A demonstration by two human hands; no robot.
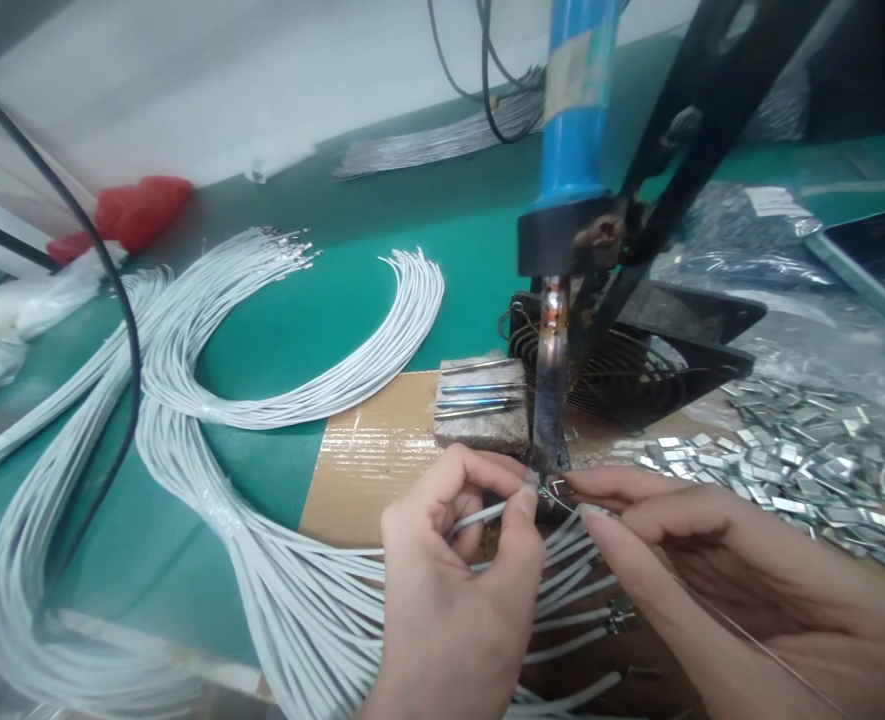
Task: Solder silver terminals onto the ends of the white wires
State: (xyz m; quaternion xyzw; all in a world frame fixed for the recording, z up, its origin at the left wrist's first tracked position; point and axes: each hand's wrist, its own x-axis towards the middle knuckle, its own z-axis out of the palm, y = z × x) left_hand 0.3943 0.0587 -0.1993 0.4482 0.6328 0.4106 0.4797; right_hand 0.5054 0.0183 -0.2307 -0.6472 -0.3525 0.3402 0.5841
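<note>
My left hand [449,590] pinches a single white wire [479,517] between thumb and fingers, with its end held up to the tip of the fixed soldering iron [551,400]. My right hand [719,560] holds a thin strand of solder wire [742,632] and feeds its end to the same spot, where a small metal terminal [557,487] sits under the iron tip. The iron has a blue handle [577,100] and hangs in a black stand.
Bundles of white wires [262,330] curve across the green table [277,200], with more finished ones [577,610] under my hands. A heap of small metal terminals [794,470] lies right. A block with spare tips [479,400], a black fan [622,375] and cardboard [367,460] sit behind.
</note>
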